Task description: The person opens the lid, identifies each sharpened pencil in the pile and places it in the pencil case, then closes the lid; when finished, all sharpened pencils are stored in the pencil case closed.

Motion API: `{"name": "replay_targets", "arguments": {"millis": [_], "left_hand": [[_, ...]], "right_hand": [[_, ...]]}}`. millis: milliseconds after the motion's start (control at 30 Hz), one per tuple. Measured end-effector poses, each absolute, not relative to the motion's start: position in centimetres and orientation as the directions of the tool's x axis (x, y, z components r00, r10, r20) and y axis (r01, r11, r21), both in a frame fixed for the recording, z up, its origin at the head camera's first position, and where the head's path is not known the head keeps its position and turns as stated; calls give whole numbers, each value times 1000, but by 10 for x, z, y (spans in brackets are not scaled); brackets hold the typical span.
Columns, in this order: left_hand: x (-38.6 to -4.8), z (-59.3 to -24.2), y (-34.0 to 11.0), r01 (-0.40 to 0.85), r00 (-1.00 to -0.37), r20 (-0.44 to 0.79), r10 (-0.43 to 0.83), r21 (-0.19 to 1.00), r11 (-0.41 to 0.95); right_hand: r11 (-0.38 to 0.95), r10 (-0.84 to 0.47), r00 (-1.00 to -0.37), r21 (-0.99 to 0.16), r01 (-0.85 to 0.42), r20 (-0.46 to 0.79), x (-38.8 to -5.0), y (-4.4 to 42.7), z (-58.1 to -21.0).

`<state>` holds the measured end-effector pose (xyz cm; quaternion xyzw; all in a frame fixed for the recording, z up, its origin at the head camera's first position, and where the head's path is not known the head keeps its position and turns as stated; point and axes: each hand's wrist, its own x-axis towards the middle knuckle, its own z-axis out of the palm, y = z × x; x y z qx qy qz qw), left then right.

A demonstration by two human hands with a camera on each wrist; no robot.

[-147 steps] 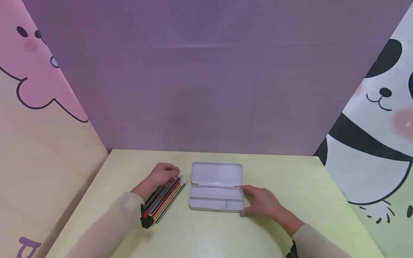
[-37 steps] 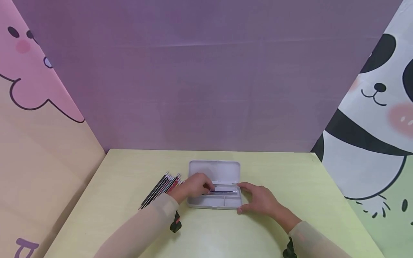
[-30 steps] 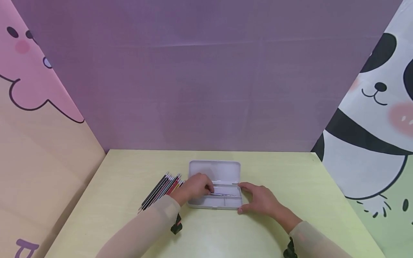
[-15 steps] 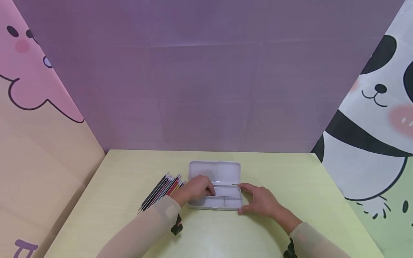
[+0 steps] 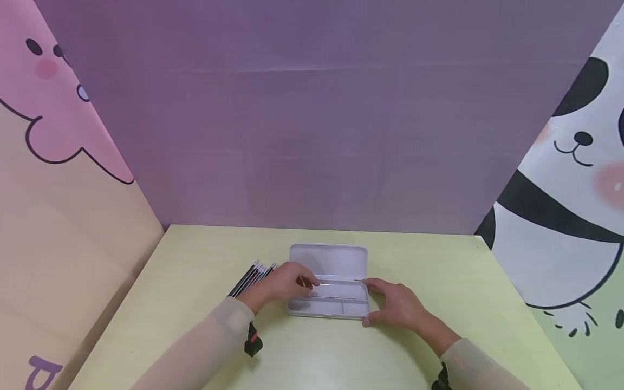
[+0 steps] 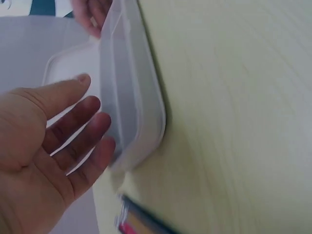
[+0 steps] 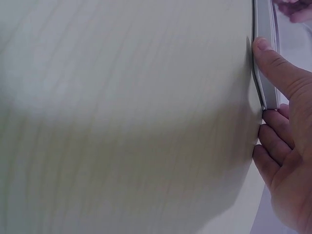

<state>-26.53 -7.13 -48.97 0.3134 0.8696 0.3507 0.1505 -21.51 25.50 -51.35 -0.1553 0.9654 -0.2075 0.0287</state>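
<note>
Pale divided case (image 5: 341, 291), left hand (image 5: 286, 280) loosely curved at its left end, right hand (image 5: 398, 304) gripping its right end

A right hand (image 7: 292, 131), at 3 o'clock, holds the end of a whitish case (image 7: 267, 80) at 2 o'clock, thumb against its side and bent fingers at its corner, on a wood-grained tabletop (image 7: 97, 73). Beyond the case, before 2 o'clock, the left hand (image 7: 297, 10) appears, cropped and blurred. A broad shadow (image 7: 146, 165) darkens the wood toward 6 o'clock.
</note>
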Motion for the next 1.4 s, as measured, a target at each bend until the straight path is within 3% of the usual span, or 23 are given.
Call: {"name": "replay_targets", "arguments": {"millis": [267, 533, 933, 1400], "left_hand": [[-266, -473, -119, 356, -810, -30, 585, 768, 533], [-272, -472, -171, 251, -897, -72, 437, 730, 635], [-273, -494, -223, 75, -905, -167, 391, 843, 532], [-272, -504, -228, 77, -909, -197, 368, 788, 611]], "right_hand": [[861, -323, -946, -411, -300, 13, -216, 261, -516], [856, -328, -944, -413, -311, 29, -215, 262, -513], [861, -321, -947, -410, -301, 22, -214, 264, -514], [854, -336, -941, -410, -320, 34, -216, 263, -514]]}}
